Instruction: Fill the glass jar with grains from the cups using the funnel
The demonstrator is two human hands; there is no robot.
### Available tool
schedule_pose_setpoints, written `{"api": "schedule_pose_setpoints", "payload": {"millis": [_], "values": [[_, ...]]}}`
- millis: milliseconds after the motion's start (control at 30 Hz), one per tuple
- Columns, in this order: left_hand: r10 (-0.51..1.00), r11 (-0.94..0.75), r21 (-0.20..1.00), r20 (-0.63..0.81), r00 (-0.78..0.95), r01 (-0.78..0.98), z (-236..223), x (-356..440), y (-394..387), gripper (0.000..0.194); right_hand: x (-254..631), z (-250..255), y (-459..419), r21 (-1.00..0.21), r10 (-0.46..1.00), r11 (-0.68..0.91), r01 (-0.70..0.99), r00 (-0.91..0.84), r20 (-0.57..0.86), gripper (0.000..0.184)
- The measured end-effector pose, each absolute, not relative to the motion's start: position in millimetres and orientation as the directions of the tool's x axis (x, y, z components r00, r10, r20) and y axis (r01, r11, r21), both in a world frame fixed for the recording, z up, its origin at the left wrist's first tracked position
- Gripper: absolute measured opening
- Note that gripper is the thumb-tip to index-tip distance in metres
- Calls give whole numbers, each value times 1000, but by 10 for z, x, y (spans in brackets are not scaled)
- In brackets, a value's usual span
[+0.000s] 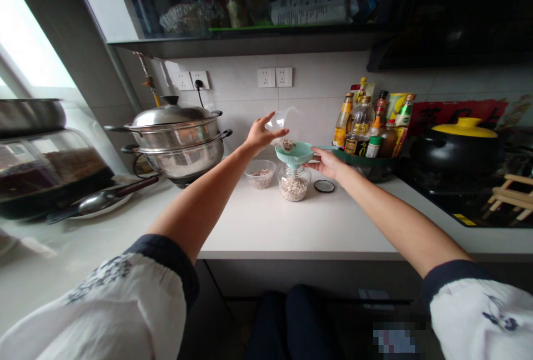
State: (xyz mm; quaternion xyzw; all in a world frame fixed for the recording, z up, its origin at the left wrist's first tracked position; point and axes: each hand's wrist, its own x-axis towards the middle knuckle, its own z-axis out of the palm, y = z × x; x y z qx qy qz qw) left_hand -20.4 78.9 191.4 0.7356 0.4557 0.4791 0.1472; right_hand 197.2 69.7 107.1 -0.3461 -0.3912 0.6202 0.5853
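Observation:
My left hand (263,133) grips a clear plastic cup (287,121), tilted to the right, with some grain in its lower part. Just under its mouth is a light green funnel (293,152), set in the neck of a glass jar (293,187) partly filled with pale, mixed grain. My right hand (326,163) is closed on the funnel's handle beside the jar. Left of the jar stands a clear plastic bowl (260,176) of similar grain. A round, dark-rimmed lid (324,186) lies flat to the right.
A stacked steel steamer (179,138) stands at the left, with a dark-handled ladle (100,200) in front. Several sauce bottles (361,121) crowd a tray at the right. A black pot with a yellow lid (464,129) sits on the stove. A dark cabinet (250,41) hangs above.

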Motion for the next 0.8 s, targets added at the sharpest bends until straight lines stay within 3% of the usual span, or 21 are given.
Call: {"api": "schedule_pose_setpoints", "payload": {"millis": [433,700,800], "values": [[805,-551,661,582,117,509,1933,-188,799,92,1995,1045,722,-896,996,8,-444,-77,48,6],[771,-595,515,582,258,617,1881,-178,791,89,1952,1080,690,-892,996,-3,-452,-76,36,3],[775,-592,532,582,246,606,1876,-170,793,89,1941,1088,670,-893,997,-4,-450,-67,29,4]]}}
